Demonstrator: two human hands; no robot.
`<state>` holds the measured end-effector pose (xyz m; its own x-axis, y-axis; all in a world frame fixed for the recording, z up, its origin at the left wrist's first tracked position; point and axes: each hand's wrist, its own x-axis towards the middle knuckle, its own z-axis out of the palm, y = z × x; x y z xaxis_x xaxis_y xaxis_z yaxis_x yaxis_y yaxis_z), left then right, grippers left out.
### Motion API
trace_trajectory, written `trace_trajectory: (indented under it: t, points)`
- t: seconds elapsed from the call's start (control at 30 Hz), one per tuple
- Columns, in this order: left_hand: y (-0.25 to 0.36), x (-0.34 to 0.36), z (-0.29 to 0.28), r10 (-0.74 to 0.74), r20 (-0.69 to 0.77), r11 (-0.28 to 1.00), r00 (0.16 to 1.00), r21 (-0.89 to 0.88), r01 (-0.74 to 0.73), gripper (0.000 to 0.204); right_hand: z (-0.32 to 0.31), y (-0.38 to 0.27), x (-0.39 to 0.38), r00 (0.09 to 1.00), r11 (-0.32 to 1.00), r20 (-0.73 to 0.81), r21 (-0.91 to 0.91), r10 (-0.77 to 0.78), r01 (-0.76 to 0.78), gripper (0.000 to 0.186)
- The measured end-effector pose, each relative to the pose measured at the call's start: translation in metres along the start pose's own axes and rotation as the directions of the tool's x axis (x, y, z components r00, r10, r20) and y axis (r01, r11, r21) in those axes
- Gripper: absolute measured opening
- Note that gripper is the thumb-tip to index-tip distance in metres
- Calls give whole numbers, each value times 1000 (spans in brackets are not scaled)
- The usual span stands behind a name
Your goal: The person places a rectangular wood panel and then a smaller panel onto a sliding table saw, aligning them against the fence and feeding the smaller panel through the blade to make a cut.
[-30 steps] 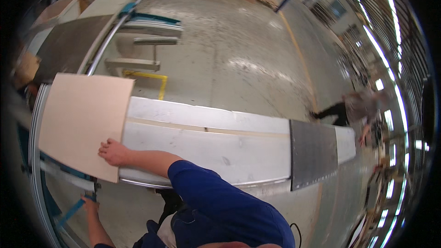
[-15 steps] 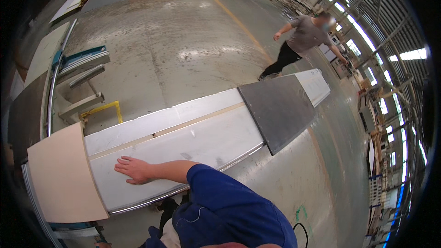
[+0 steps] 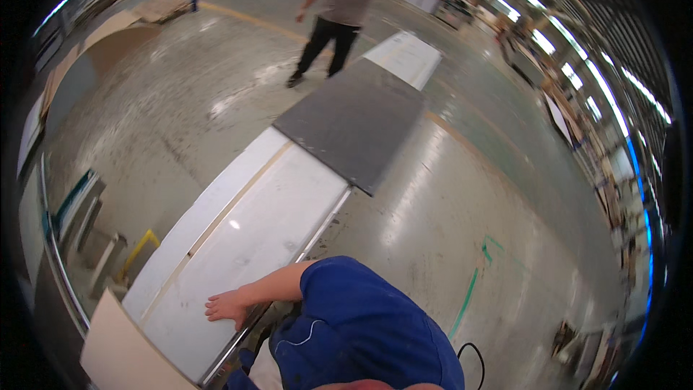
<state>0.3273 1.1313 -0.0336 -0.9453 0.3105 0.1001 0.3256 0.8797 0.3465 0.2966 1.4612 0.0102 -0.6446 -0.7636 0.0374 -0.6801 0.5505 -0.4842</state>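
The bench [image 3: 253, 224] has a smooth, glossy white top with a metal edge; on it, a matt dark-grey panel [image 3: 354, 119] and a matt, pale wooden board [image 3: 123, 350].

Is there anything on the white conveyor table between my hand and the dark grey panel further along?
Nothing visible. The hand rests flat on the white table, and the stretch up to the dark grey panel looks bare.

No packages, labels, signs or screens show clearly anywhere; the blurred stacks along the far right wall may be boards instead.
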Motion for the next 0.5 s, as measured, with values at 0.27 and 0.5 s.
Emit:
trace_trajectory:
  t: [0.27, 0.5]
  points:
    - [31, 95, 30, 321, 100, 946, 942, -92, -312, 87, 2, -4, -147, 886, 909, -202, 97, 416, -405, 96]
    - [-1, 163, 37, 480, 123, 877, 869, -83, -473, 82, -2, -47, -224, 633, 706, -347, 142, 692, -694, 105]
